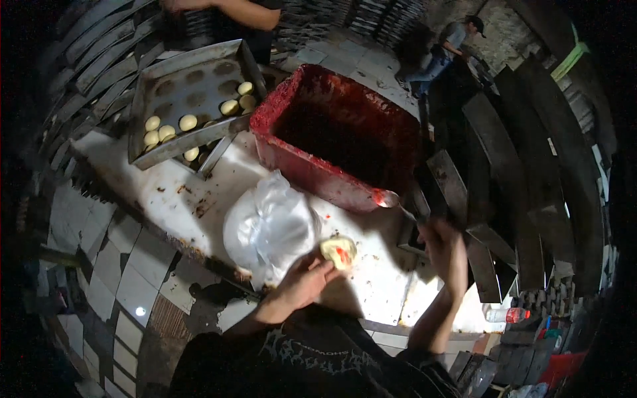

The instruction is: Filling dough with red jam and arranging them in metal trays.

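My left hand [312, 277] holds a flattened pale dough round [338, 252] with a red smear on it, beside a white plastic bundle [269, 229]. My right hand [439, 242] grips a metal spoon [405, 211], its bowl reddened and at the near right corner of a red plastic tub [302, 159] with dark contents. At the upper left, a metal tray [159, 151] holds several round pale dough balls [188, 122], resting on another metal tray [202, 171] with more balls.
The stained white worktable [156, 192] has stacked dark metal trays [484, 159] along its right. A clear bottle with a red cap [507, 314] lies at lower right. Another person's arm [245, 12] is at the top; a person [444, 50] stands farther back. Tiled floor [116, 272] shows at left.
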`<state>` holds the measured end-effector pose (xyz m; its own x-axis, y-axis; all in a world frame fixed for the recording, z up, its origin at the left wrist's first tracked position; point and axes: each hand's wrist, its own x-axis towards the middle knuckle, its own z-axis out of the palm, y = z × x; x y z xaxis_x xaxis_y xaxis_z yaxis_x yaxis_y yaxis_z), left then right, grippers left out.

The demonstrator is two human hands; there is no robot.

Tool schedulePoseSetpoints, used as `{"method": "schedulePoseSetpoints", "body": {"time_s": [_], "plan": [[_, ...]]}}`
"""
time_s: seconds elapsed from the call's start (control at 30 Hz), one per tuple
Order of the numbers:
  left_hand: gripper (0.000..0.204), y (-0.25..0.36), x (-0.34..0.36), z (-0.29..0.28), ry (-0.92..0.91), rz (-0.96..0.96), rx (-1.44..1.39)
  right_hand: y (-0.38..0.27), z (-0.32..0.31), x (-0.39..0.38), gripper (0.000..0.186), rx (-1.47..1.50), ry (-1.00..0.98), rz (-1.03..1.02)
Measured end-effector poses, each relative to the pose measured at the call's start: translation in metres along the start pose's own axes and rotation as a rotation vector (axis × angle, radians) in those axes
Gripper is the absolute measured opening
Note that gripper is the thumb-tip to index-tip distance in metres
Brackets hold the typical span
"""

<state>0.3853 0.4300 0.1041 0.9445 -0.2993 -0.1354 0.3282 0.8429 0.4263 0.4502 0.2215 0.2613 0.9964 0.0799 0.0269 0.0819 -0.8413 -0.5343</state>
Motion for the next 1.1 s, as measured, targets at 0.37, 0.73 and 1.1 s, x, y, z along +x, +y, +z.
{"method": "schedulePoseSetpoints", "body": {"time_s": [0.37, 0.73, 1.1], "plan": [[0.050, -0.056, -0.053, 0.066, -0.071, 0.225, -0.034, 0.132, 0.135, -0.082, 0.027, 0.611, 0.322, -0.663], [0.039, -0.125, -0.153, 0.053, 0.015, 0.198, -0.140, 0.146, 0.101, -0.120, 0.017, 0.246, 0.123, -0.568], [0.022, -0.209, -0.218, 0.082, 0.169, -0.099, -0.073, 0.099, 0.016, -0.301, 0.021, 0.026, -0.248, -0.987]]}}
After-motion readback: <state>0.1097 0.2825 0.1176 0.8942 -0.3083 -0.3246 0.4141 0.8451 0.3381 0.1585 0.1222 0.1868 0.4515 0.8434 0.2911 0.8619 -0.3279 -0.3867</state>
